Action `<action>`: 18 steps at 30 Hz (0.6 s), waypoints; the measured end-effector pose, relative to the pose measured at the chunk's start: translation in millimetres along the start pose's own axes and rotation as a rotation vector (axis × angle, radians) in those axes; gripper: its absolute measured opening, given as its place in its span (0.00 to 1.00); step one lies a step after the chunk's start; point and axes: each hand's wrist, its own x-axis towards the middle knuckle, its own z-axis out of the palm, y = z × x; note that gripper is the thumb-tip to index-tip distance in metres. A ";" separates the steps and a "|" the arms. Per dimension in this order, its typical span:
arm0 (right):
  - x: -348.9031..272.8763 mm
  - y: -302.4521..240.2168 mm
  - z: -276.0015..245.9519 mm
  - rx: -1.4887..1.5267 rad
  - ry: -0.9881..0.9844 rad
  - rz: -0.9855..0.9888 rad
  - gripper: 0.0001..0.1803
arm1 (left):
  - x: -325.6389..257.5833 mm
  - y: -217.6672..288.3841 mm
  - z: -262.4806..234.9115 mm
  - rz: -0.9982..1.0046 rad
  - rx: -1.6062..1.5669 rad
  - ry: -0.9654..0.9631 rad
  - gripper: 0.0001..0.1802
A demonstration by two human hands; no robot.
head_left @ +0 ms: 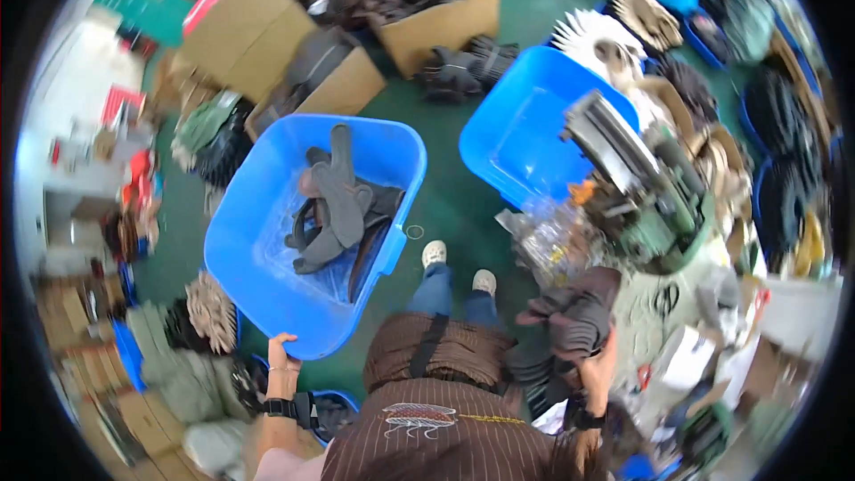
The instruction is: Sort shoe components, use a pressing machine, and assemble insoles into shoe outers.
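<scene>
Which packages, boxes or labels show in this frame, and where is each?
Open cardboard box: top centre, brown, filled with dark gloves.
Cardboard box: upper left of centre, brown, open.
Flattened cardboard: upper left, tan.
Clear plastic bag: right of centre, crumpled.
No screens or signs are visible.

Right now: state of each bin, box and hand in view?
Left hand: gripping the rim of the near blue bin.
Near blue bin: partly filled with dark gloves.
Far blue bin: looks empty.
Right hand: holding a dark glove stack.
Cardboard box: open, heaped with gloves.
</scene>
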 end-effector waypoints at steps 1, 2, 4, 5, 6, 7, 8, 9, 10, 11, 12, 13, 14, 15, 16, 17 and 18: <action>7.9 -46.7 14.4 -0.054 -0.097 -0.006 0.52 | -5.1 -14.9 -21.9 -0.048 -0.104 0.049 0.20; 31.8 -43.5 51.2 0.048 -0.188 -0.056 0.51 | 8.4 -33.8 -30.4 -0.089 -0.209 0.086 0.24; 43.4 -91.0 86.4 -0.110 -0.299 -0.258 0.47 | 1.3 -62.0 -66.5 -0.100 -0.331 0.090 0.24; 44.4 -119.0 104.7 -0.214 -0.336 -0.347 0.45 | -2.9 -74.6 -88.6 -0.095 -0.393 0.156 0.24; 45.9 -146.8 123.9 -0.319 -0.372 -0.436 0.43 | -9.0 -86.3 -111.3 -0.092 -0.451 0.224 0.25; 49.2 -173.2 147.8 -0.352 -0.390 -0.482 0.43 | -19.2 -92.6 -123.9 -0.095 -0.486 0.295 0.25; 52.3 -196.9 174.6 -0.383 -0.403 -0.520 0.42 | -22.9 -101.5 -141.9 -0.104 -0.509 0.315 0.25; 72.3 -211.4 211.0 -0.398 -0.375 -0.655 0.44 | -16.4 -116.8 -156.0 -0.109 -0.554 0.394 0.25; 97.3 -227.7 246.8 -0.409 -0.346 -0.787 0.45 | -8.0 -129.5 -168.7 -0.117 -0.595 0.472 0.25; 109.6 -253.1 278.3 -0.399 -0.328 -0.859 0.46 | -12.1 -129.4 -178.2 -0.141 -0.627 0.557 0.24; 121.3 -281.3 312.6 -0.382 -0.310 -0.937 0.48 | -15.0 -130.7 -194.2 -0.158 -0.636 0.581 0.24; 139.4 -309.4 344.8 -0.358 -0.272 -0.972 0.49 | -12.5 -126.8 -207.4 -0.136 -0.663 0.603 0.25; 150.6 -332.0 377.4 -0.333 -0.246 -1.009 0.51 | -16.7 -128.6 -223.1 -0.115 -0.693 0.636 0.25; 151.2 -358.2 401.5 -0.340 -0.149 -1.034 0.49 | -23.8 -129.4 -239.1 -0.138 -0.698 0.657 0.25; 164.0 -383.7 436.7 -0.331 -0.027 -1.077 0.48 | 2.7 -137.0 -238.2 -0.121 -0.733 0.658 0.27; 149.8 -399.4 467.5 -0.345 -0.050 -1.086 0.48 | 5.6 -137.1 -248.9 -0.114 -0.755 0.681 0.28; 131.0 -413.3 501.0 -0.242 -0.114 -1.080 0.43 | 9.5 -135.3 -258.4 -0.104 -0.776 0.702 0.30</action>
